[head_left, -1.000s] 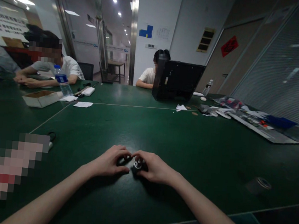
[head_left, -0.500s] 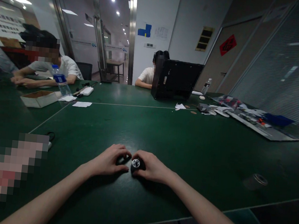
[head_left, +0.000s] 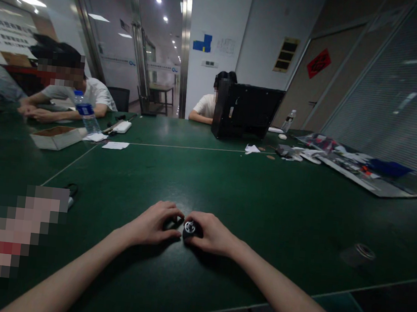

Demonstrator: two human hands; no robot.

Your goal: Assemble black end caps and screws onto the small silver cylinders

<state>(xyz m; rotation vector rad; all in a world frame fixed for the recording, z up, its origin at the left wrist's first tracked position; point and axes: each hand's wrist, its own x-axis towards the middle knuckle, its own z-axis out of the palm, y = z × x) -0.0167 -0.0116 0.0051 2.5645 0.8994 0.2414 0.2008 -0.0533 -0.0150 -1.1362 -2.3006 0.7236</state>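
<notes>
My right hand [head_left: 213, 233] rests on the green table [head_left: 195, 283], thumb and fingers closed round a small black wheel [head_left: 190, 228] with a silver spoked hub. The hub faces left and toward me. Just left of it lies my left hand [head_left: 156, 225], curved, thumb and fingertips apart. Their tips point at the wheel with a narrow gap between. The hollow under the left fingers is dark; no held thing can be made out there.
A metal cylinder [head_left: 358, 255] lies at the right. Far right is a board [head_left: 373, 185] with clutter. A black monitor-like case [head_left: 250, 111] stands opposite, near a seated person. At left are an open box [head_left: 56, 139], a water bottle [head_left: 86, 113] and another person.
The wheel in my right hand has turned slightly. Both hands stay almost in place; the whole view shifts a little.
</notes>
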